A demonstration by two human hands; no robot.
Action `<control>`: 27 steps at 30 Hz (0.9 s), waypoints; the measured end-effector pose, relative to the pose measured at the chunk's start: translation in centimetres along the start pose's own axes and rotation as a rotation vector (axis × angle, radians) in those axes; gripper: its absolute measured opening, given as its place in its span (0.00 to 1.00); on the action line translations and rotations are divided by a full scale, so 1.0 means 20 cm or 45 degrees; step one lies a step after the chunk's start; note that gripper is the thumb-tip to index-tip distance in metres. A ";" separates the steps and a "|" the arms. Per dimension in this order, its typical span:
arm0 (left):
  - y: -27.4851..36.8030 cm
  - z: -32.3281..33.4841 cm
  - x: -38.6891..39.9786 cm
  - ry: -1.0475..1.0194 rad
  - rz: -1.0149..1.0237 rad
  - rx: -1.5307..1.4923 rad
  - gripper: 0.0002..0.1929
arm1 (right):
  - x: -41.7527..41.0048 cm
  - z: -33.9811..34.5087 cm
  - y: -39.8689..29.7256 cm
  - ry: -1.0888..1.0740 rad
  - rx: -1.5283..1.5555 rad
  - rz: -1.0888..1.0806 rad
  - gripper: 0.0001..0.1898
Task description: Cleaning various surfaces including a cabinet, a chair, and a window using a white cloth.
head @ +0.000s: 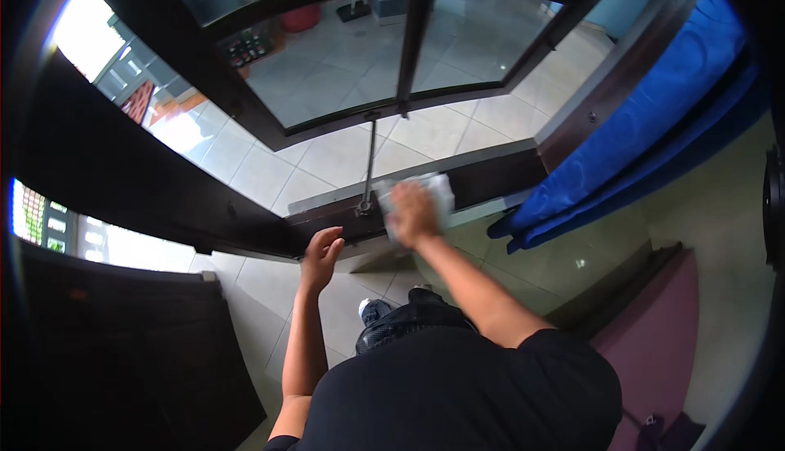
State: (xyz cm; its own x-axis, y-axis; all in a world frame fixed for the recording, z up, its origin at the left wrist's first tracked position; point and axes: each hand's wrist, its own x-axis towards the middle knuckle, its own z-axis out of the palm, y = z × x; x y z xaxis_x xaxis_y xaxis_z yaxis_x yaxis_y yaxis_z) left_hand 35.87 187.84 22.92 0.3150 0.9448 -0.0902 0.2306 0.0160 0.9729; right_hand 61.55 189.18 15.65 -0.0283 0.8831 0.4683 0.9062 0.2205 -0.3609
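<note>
My right hand (414,213) presses a white cloth (443,193) onto the dark wooden window sill (497,175); hand and cloth are slightly blurred. Just left of the cloth, a metal window stay (370,156) runs from the sill up to the open glazed window sash (343,110). My left hand (321,259) is at the sill's near edge by the left corner of the frame, fingers loosely bent, holding nothing. Whether it touches the wood I cannot tell.
A blue curtain (619,126) hangs at the right side of the frame. At left stands a dark wooden door panel (122,340). A pink-purple panel (650,340) is at lower right. Beyond the window lies a tiled floor (343,150) with a red container (300,18).
</note>
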 end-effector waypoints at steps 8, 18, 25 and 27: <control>-0.05 -0.17 -0.03 0.107 0.034 0.071 0.15 | -0.07 -0.32 0.70 -0.040 -0.232 -0.020 0.28; -0.18 -0.06 -0.26 0.287 -0.229 0.082 0.17 | -0.02 -0.17 0.22 -0.218 -0.455 0.365 0.31; -0.15 -0.15 -0.26 0.262 -0.173 0.091 0.18 | 0.02 -0.26 0.54 -0.070 -0.065 -0.223 0.22; -0.14 -0.20 -0.32 0.341 -0.170 0.117 0.18 | -0.02 -0.39 0.99 -0.068 -0.253 0.256 0.23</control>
State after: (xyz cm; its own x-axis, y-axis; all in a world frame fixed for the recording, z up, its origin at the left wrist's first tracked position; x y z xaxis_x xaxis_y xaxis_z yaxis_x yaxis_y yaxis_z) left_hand 29.56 183.09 21.63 0.0256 0.9892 -0.1446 0.3393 0.1275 0.9320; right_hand 82.83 190.07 14.59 0.1427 0.9225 0.3586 0.9606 -0.0419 -0.2746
